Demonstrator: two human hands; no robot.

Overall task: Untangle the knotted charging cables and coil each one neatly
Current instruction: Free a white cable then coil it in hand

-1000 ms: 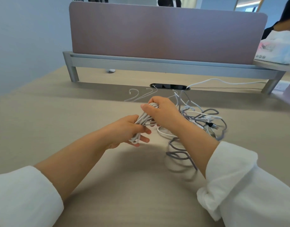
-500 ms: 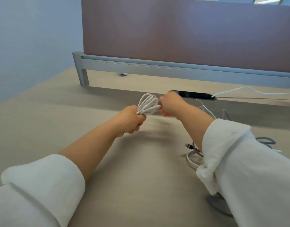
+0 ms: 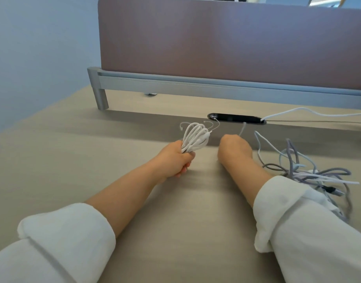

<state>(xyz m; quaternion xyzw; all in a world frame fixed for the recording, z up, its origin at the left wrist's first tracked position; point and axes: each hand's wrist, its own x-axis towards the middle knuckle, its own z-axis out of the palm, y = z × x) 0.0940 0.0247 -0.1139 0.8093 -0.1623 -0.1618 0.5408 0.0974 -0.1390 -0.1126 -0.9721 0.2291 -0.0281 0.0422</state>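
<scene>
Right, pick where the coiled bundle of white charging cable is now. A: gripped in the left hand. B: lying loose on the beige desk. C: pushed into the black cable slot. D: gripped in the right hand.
A: the left hand grips the coiled bundle of white charging cable, loops fanning above the fist; the right hand, apart from it, holds a thin grey cable.

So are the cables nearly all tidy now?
Not yet. One white cable looks coiled into a bundle, gripped in the left hand. The right hand is a fist beside it; a thin grey strand runs into it, though a grip isn't clear. Left to do: the grey tangle on the table by the right sleeve.
</scene>
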